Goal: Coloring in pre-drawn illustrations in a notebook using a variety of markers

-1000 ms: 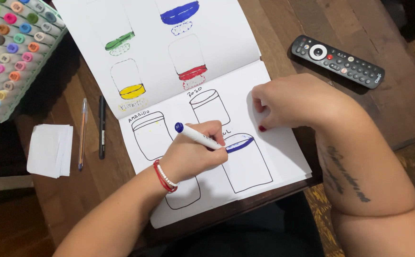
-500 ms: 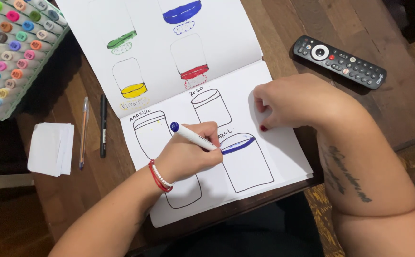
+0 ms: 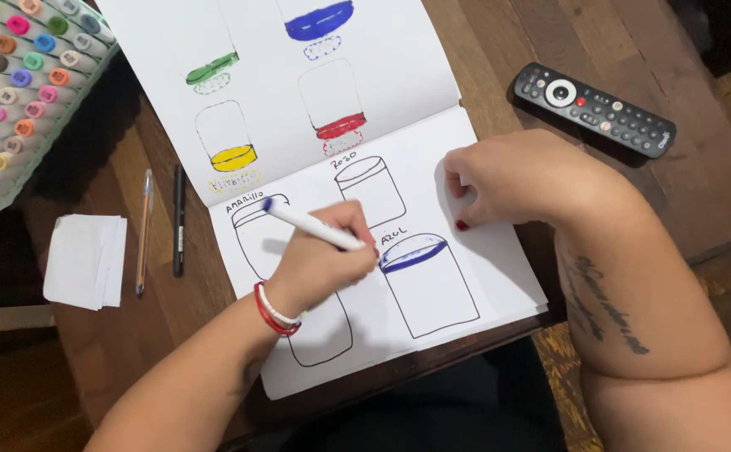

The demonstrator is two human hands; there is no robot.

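An open sketchbook (image 3: 499, 268) lies on the wooden table (image 3: 499, 42), with outlined jars drawn on it. My left hand (image 3: 319, 259), with a red and white bracelet at the wrist, grips a white marker with a blue cap end (image 3: 311, 224). The marker is blurred and sits just left of the lower right jar (image 3: 428, 285), whose rim is coloured blue. My right hand (image 3: 516, 180) rests curled on the page's right part, knuckles down, holding nothing. The upper page shows jars with green, blue, yellow and red bands.
A tray of several coloured markers (image 3: 14, 92) stands at the top left. An orange pen (image 3: 144, 234) and a black pen (image 3: 179, 222) lie left of the book, beside a small white paper stack (image 3: 87, 261). A black remote control (image 3: 593, 109) lies at the upper right.
My left hand has slid left, away from the blue rim, and the marker has swung to a flatter angle. My right hand has stayed put.
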